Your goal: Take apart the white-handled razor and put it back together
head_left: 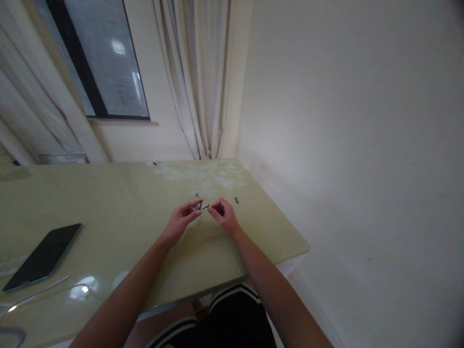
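The left hand is holding a small black-and-white piece between thumb and fingers, nearly closed, its other fingers curving loosely. The right hand is pinching that piece's other end between thumb and forefinger, the rest curling in. The piece is sitting between the fingertips, above the glossy table; whether it is one part or two is too small to tell. Taking the hands as the clock's centre, a short dark item is lying near the right hand at two to three o'clock, and another dark bit is resting by the far edge at ten. A black tablet is lying well apart between eight and nine, a pale cable running beside it at eight
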Tool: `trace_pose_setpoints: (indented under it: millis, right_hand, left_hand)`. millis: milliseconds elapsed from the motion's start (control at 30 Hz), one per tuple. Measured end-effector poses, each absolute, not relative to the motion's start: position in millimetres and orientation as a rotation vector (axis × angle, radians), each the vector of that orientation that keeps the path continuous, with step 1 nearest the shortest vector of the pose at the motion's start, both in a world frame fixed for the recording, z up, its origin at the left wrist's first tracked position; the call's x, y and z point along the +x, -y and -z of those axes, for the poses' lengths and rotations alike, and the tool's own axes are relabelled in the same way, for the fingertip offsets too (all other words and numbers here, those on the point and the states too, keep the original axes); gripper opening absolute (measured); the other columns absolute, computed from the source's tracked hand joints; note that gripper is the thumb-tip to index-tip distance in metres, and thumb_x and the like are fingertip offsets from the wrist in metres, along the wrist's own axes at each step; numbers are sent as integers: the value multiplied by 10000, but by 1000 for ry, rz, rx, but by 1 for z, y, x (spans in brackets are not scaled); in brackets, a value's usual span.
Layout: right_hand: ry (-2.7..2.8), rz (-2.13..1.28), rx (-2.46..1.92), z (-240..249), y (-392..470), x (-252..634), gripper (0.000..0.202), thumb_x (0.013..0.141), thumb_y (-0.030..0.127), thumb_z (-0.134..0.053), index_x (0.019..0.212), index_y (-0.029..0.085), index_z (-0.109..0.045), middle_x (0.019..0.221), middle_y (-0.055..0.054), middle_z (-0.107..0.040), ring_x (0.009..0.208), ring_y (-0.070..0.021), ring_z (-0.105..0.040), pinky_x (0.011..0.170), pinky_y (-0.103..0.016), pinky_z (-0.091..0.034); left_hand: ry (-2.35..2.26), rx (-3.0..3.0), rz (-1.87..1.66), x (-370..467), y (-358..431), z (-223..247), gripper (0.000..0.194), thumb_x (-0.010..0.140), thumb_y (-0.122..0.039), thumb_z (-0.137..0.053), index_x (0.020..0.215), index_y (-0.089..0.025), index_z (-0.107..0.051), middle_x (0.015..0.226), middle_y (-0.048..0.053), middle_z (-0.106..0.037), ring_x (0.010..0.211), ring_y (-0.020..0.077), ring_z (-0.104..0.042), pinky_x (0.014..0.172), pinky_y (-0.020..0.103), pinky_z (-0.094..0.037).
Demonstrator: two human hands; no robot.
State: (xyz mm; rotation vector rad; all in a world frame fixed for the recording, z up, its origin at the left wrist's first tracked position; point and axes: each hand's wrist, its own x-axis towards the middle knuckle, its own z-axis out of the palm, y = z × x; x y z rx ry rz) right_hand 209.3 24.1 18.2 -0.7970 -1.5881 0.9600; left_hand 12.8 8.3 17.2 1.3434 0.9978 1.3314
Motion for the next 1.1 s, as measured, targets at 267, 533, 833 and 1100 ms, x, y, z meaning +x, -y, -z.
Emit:
trace_pose_setpoints:
  millis: [267, 533, 833, 1100]
  right_hand:
    - [1612, -970, -790, -16, -24, 210, 359, 846, 541, -699, 817, 214, -554, 610, 60, -433, 553, -113, -380, 524, -246, -293]
    - [1648, -955, -797, -14, -27, 212, 356, 851, 534, -707, 808, 208, -569, 608, 58, -445, 554, -111, -384, 527, -245, -297]
    - [1550, -1013, -758, -13, -28, 211, 351, 845, 514, -729, 824, 204, -567, 644, 43, -497, 568, -111, -419, 534, -244, -311]
    - [1580, -1034, -759, -16, -25, 211, 389, 829, 554, -730, 813, 209, -552, 612, 57, -462, 543, -106, -386, 517, -245, -295]
  left_hand:
    - [-988, 1341, -1322, 14, -7, -19, 536, 710, -406, -879, 1205, -235, -768, 832, 6, -674, 754, 139, -573, 750, 266, -465]
    - [-1004, 1358, -1327, 15, -8, -16, 530, 733, -454, -853, 1194, -205, -774, 887, 44, -712, 766, 147, -577, 718, 261, -456]
    - [-966, 1363, -1326, 13, -9, -16, 542, 749, -409, -855, 1248, -229, -747, 931, 38, -714, 797, 138, -582, 748, 253, -456]
    - [-947, 1351, -1331, 15, -7, -19, 543, 723, -400, -871, 1228, -236, -758, 963, 44, -723, 815, 146, -600, 758, 267, -474]
